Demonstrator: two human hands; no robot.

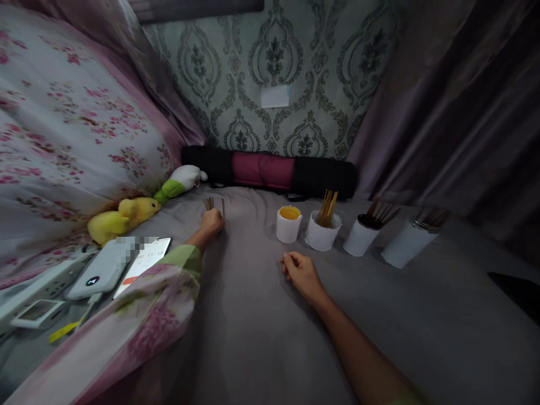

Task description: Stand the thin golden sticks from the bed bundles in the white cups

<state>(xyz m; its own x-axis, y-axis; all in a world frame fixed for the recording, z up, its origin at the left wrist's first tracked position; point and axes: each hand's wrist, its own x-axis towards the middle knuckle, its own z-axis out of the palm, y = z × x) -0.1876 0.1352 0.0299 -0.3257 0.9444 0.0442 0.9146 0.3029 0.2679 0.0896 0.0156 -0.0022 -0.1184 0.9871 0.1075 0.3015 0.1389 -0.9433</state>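
Note:
My left hand (212,223) is closed around a bundle of thin sticks (208,203), whose tops stick up above the fingers. One stick (223,208) stands a little apart from the bundle, at the right side of that hand. My right hand (304,275) is low over the grey sheet with its fingers curled in, and nothing shows in them. Just beyond it is a short white cup (288,228) with a yellow inside. Beside that cup, a wider white cup (323,236) holds several yellowish sticks (328,208).
Two taller white containers (361,235) (410,243) with dark sticks lean at right. A black and maroon roll (264,170) lies along the wall. Plush toys (126,218), a power bank (103,270), a phone (141,264) and a power strip (46,289) are at left.

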